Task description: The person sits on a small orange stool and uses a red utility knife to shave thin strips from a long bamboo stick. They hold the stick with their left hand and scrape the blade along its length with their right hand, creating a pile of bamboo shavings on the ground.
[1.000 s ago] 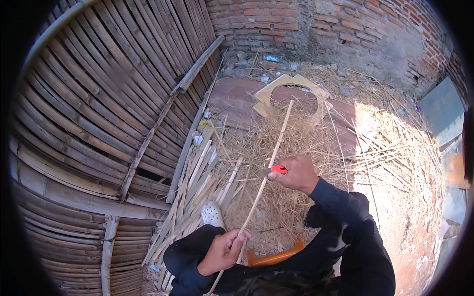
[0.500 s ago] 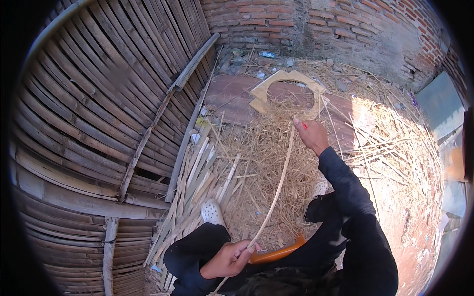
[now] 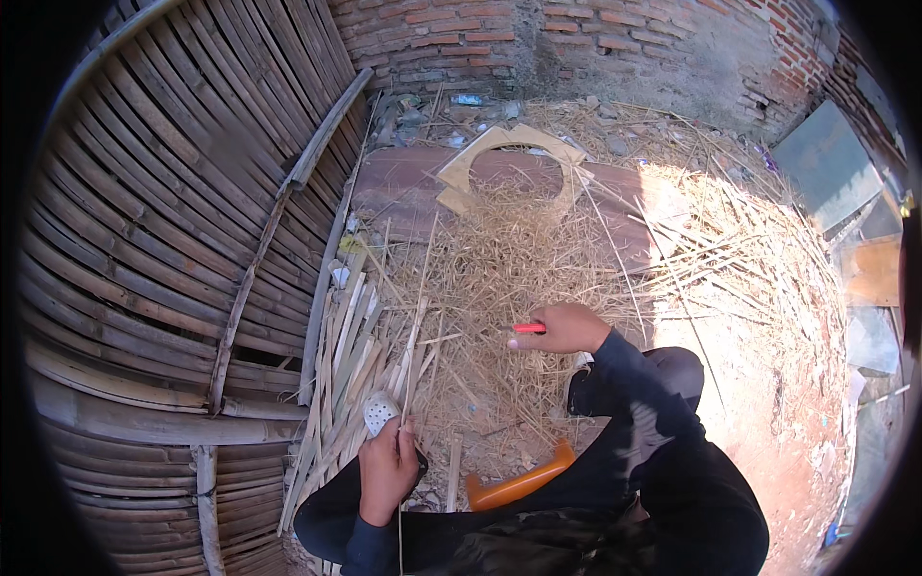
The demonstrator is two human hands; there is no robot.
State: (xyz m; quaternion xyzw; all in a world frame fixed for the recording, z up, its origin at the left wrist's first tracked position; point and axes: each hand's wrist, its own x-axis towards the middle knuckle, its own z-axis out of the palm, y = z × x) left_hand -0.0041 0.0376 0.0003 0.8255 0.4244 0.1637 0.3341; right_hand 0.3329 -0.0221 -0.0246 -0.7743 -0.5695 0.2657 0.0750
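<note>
My left hand (image 3: 387,470) is closed round a long, thin bamboo strip (image 3: 419,336), near my left knee. The strip stands nearly straight up the picture, running from below my hand out over the shavings. My right hand (image 3: 569,329) is closed on a small tool with a red handle (image 3: 528,327), above the pile of bamboo shavings (image 3: 519,254); the tool's working end cannot be made out. A clear gap separates my right hand from the strip.
Split bamboo strips (image 3: 336,374) lie beside the slatted bamboo wall (image 3: 192,192) on the left. An orange plastic piece (image 3: 521,483) sits between my legs. Beyond the shavings lies a pale board with a round cut-out (image 3: 456,173), before a brick wall (image 3: 432,43). White clogs (image 3: 380,411) cover my feet.
My right hand has come away from the strip's far end, back toward me. My left hand has moved left and forward, and the strip has swung left to stand more upright. The view has shifted right.
</note>
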